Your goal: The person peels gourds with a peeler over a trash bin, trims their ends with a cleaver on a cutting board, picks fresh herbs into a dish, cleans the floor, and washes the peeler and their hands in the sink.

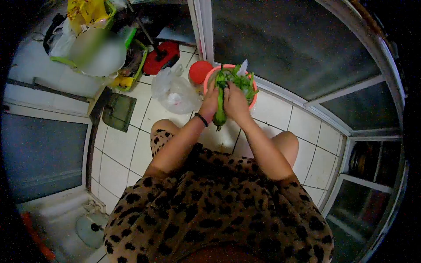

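A long green stalk [220,105] is held right between the two hands, with its long side pointing away from the body. The far, thin end is held up over the pink tub [206,90], and the near, fat end is left sticking out past the rim, toward the knees.

The stalk's left side is touched by the left hand [209,104], and its fingers are closed on it. The right side is met by the right hand [236,101], with its thumb and fingers set near the thin end. It cannot be told if that end is pinched by the right fingertips, as they are partly hidden. No hand is nearer, since the stalk is touched by both.

Green leaves [244,83] are seen in the tub, just past the right hand. A clear bag [175,97] is seen on the floor [278,109], left of the left hand.
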{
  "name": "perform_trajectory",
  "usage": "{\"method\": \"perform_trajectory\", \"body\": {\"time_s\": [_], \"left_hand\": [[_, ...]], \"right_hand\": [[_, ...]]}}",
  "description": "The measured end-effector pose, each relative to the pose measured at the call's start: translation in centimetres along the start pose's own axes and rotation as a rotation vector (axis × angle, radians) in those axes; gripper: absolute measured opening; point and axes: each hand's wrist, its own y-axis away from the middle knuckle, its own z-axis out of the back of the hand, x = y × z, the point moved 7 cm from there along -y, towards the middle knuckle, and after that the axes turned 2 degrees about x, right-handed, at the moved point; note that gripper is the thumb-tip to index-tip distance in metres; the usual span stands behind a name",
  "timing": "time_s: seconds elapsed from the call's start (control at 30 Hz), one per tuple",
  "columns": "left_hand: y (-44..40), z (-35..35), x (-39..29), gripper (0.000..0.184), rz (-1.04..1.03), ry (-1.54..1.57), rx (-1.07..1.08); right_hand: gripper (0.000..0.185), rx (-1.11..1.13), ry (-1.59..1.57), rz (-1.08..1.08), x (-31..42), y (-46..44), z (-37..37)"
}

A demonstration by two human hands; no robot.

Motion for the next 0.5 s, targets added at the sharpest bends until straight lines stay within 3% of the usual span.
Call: {"method": "perform_trajectory", "body": {"time_s": [0.03, 0.1, 0.13, 0.2, 0.23, 0.3, 0.33, 0.37, 0.43, 0.5], "left_hand": [[0.4, -0.5, -0.8, 0.046, -0.038, -0.097, -0.009], [3.1, -2.3, -3.2, 0.046, 0.282, -0.206, -0.044], [3.1, -2.1, -3.5, 0.046, 0.284, -0.209, -0.044], [3.2, -1.6, -2.6, 0.047, 0.475, 0.017, -0.091], [3.0, -1.2, -1.9, 0.047, 0.474, 0.022, -0.094], [1.7, -0.6, -0.9, 0.048, 0.167, 0.211, -0.015], [1.6, -0.1, 0.6, 0.048, 0.171, 0.213, -0.014], [1.5, 0.7, 0.8, 0.047, 0.020, -0.235, -0.041], [2.0, -0.1, -1.0, 0.046, -0.141, -0.686, -0.063], [3.2, -1.2, -0.8, 0.040, 0.081, -0.394, 0.049]], "right_hand": [[0.029, 0.020, -0.016, -0.075, -1.0, -1.4, -0.3], [0.029, 0.042, 0.037, -0.062, -1.7, -3.9, -0.1], [0.029, 0.066, 0.093, -0.039, -1.8, -4.5, -0.1], [0.029, 0.049, 0.058, -0.004, -1.7, -3.3, 0.0], [0.029, 0.116, 0.020, -0.017, -1.8, -1.9, -0.6], [0.027, 0.147, 0.039, 0.004, -1.3, 1.4, -1.4], [0.027, 0.148, 0.041, 0.000, -1.2, 1.0, -1.6], [0.027, 0.124, 0.048, -0.035, -1.4, 0.2, -1.6], [0.027, 0.097, 0.050, -0.066, -2.2, -2.3, -1.4], [0.031, 0.169, -0.010, -0.139, -4.2, -5.1, -2.1]]}}
